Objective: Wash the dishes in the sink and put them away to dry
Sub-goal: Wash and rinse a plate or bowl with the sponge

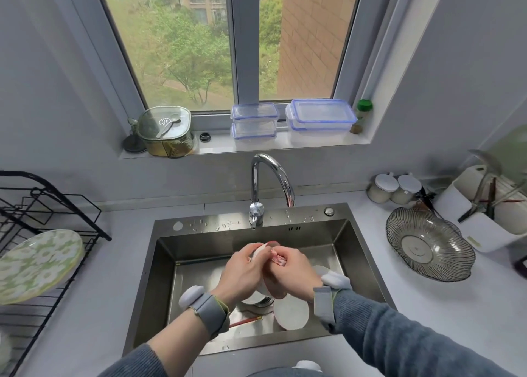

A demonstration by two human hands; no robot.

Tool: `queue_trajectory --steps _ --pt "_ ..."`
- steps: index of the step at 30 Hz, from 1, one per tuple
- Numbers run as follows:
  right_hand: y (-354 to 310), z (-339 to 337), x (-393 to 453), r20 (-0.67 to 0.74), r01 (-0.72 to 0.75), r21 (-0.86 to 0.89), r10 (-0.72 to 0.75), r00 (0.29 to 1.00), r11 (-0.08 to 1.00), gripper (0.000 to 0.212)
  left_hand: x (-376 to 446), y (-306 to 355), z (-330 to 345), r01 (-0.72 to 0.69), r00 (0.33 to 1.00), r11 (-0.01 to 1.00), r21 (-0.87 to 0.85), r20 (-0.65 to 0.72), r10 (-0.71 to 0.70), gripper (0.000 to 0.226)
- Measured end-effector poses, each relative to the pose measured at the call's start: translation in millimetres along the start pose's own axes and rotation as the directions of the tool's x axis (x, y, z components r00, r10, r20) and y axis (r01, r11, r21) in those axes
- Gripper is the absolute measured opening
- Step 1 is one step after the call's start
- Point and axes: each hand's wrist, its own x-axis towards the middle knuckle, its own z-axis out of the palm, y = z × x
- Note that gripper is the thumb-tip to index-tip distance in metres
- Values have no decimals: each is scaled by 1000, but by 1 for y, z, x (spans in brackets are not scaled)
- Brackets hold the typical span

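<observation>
Over the steel sink (159,265), my left hand (242,274) grips a small pink-and-white bowl (274,288) by its rim. My right hand (293,268) holds a pink cloth (276,258) bunched against the bowl. Below them in the basin lie a white plate (291,311), other white dishes partly hidden by my hands, and red chopsticks (246,321). The faucet (271,177) arches above; no water stream shows.
A black drying rack (42,205) stands on the left counter with a green flowered plate (37,265) in it. At right sit a ribbed glass dish (427,245), two lidded jars (393,188) and a white utensil holder (484,205). Plastic containers (319,117) line the windowsill.
</observation>
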Motion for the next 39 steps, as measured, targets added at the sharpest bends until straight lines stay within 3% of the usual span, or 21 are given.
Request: queue_trajectory --steps 3,5,9,12,15,16,19,21,24,25,26,28,30,33,35,39 --pt "2 6 -4 169 -36 269 -10 986 963 30 0 2 -5 60 998 980 -188 -11 -64 24" --pt "3 2 -4 188 -7 236 -39 981 972 34 0 0 -8 50 998 973 -226 -29 -58 24" --pt "12 -17 -5 172 23 226 -63 983 974 21 0 -2 -19 32 991 961 -273 -113 -65 25" --pt "21 -26 -5 -48 49 372 -34 998 927 18 -1 3 -33 93 976 935 -342 -154 -153 27" --pt "17 -31 -5 -274 74 500 76 959 863 9 -3 9 -40 186 954 845 -501 -113 -276 35" --pt "14 -30 -6 -277 56 533 112 954 845 11 -4 11 -38 213 952 824 -524 -77 -295 40" --pt "3 -16 -9 -137 -11 666 136 981 746 46 -11 18 -25 237 960 777 -584 19 -278 39" --pt "-3 -12 -11 -67 -63 768 177 982 637 37 -17 22 -20 247 963 773 -585 60 -263 36" --pt "-3 -15 -12 -30 -135 806 266 963 576 23 -18 15 -22 270 963 861 -430 119 -243 43" --pt "-1 -15 -11 -34 -150 801 294 955 579 23 -17 9 -25 207 978 928 -309 93 -187 46" --pt "1 -15 -11 -45 -160 796 320 946 583 24 -18 6 -29 81 996 992 -100 39 -77 51" --pt "4 -12 -9 -82 -161 790 362 928 592 28 -22 6 -35 -254 959 935 246 -63 277 56" --pt "6 -10 -8 -104 -153 786 373 922 598 32 -30 15 -34 -455 882 838 301 23 471 44" --pt "0 -8 -9 -122 -138 746 338 933 652 44 -36 20 -26 -530 847 709 465 256 466 34" --pt "-5 -7 -12 -143 -110 689 283 948 716 48 -30 17 -23 -542 833 606 583 273 482 27" --pt "-5 -10 -20 -205 22 515 98 974 857 25 -16 6 -24 -381 924 831 404 181 336 28"
